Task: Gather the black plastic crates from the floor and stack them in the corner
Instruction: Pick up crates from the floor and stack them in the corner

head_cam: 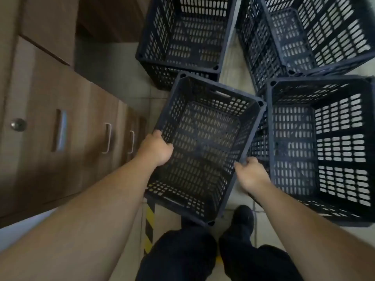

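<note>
1. Head view: black crate (pixel 205 147), centre frame, held tilted above tiled floor (pixel 140 102)
2. Left hand (pixel 156 148) fingers curled over its left rim
3. Right hand (pixel 250 173) fingers clamped on right rim
4. Three more crates (pixel 182 37) upper and right

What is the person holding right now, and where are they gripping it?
A black crate, held by both hands: the left hand on its left rim, the right hand on its right rim.

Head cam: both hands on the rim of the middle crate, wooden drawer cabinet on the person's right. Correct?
Not quite. The wooden drawer cabinet is on the person's left, as the head view shows. The rest holds: the left hand and right hand both grip the rim of the middle crate.
</note>
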Motion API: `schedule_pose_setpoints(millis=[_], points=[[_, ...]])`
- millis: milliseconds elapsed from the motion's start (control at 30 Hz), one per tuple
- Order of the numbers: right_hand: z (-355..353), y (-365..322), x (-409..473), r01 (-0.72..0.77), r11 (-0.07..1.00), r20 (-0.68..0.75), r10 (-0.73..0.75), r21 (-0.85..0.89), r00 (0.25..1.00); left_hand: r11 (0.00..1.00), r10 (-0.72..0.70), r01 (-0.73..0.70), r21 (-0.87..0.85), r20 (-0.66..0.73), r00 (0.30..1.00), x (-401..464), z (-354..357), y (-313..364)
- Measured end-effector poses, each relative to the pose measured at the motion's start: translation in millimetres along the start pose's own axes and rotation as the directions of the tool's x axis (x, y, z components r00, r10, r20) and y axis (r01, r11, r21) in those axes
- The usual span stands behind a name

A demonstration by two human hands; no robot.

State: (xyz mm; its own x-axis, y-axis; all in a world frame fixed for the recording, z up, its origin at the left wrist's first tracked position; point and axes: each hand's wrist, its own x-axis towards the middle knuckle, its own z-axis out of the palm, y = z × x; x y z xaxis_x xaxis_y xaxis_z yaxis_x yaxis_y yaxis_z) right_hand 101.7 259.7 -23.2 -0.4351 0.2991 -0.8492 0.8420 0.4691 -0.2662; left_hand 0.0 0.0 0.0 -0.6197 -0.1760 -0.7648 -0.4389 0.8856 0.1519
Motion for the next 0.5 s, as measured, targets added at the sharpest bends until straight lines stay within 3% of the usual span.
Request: schedule_pose_setpoints(millis=[167, 400, 500], points=[[19, 7, 32, -0.089, 0.987, 0.030, 0.086, 0.135, 0.996, 0.997, -0.060, 0.055, -0.053, -0.101, 0.993, 41, 12, -6], [26, 23, 48, -0.109, 0.966, 0.050, 0.100, 0.235, 0.994, 0.916, -0.151, 0.154, -0.372, 0.035, 0.988, 59, 9, -15], [19, 26, 39, -0.164, 0.946, 0.073, 0.150, 0.280, 0.986, 0.863, -0.149, 0.205, -0.462, 0.156, 0.977, 42, 1, -21]])
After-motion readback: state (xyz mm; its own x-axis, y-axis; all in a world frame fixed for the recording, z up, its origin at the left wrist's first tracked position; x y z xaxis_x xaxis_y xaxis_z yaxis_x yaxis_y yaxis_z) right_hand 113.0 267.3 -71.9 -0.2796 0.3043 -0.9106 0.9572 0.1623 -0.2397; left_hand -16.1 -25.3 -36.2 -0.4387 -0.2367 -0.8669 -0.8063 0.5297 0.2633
